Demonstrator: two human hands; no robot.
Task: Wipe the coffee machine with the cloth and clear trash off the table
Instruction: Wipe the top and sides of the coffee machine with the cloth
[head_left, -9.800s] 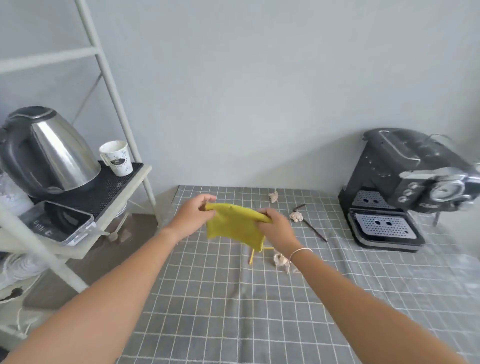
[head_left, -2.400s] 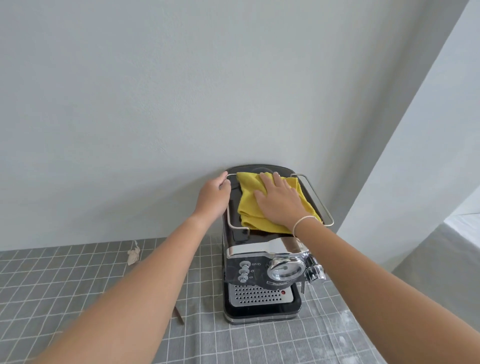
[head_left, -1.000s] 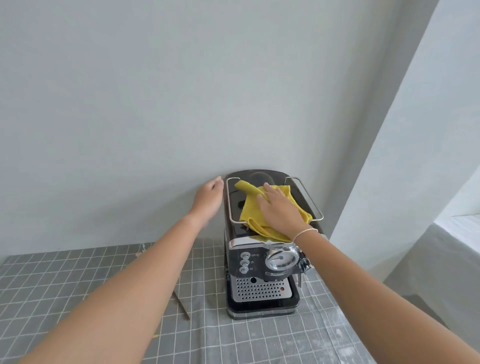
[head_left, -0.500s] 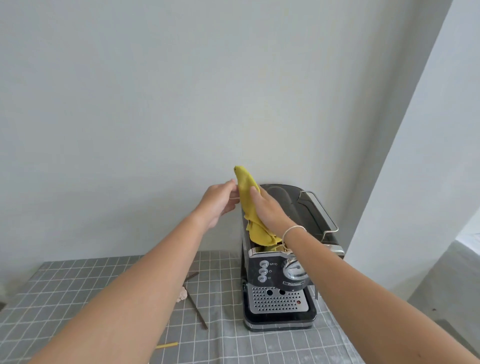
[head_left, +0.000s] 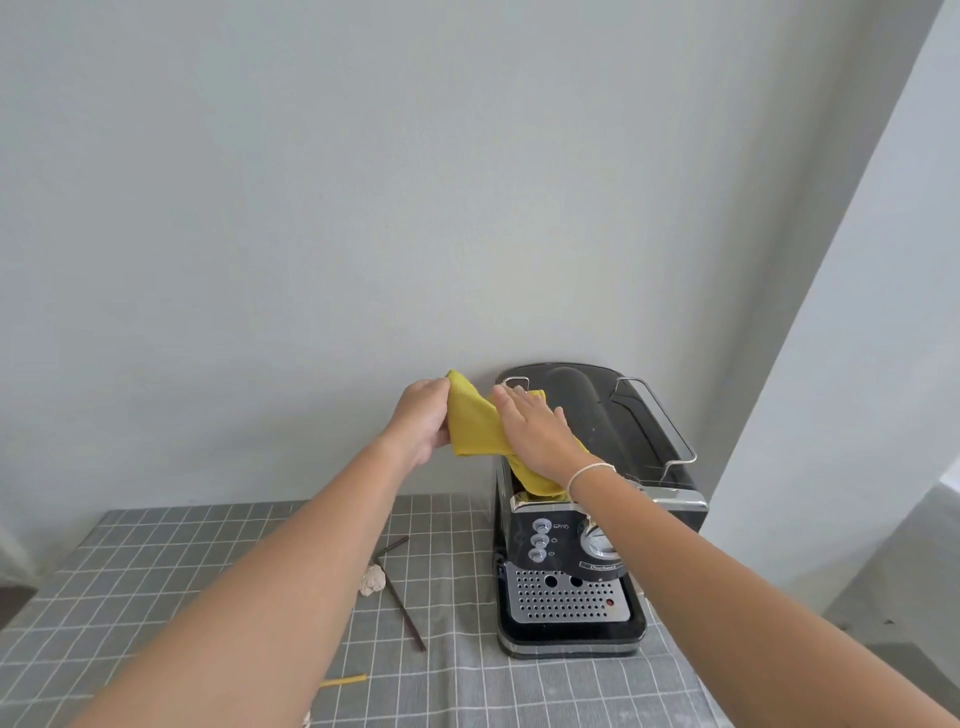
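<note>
Both forearms are bare to the lower edge of the view, with no sleeves showing. The left hand wears nothing: no ring, watch or band. The right hand has one thin, pale bracelet around the wrist, a slim, plain loop. Fingernails are short and unpainted.

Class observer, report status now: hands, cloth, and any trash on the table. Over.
Left hand gripping cloth; right hand flat on it, atop coffee machine. Trash on table: brown stick, crumpled paper, yellow stick.
</note>
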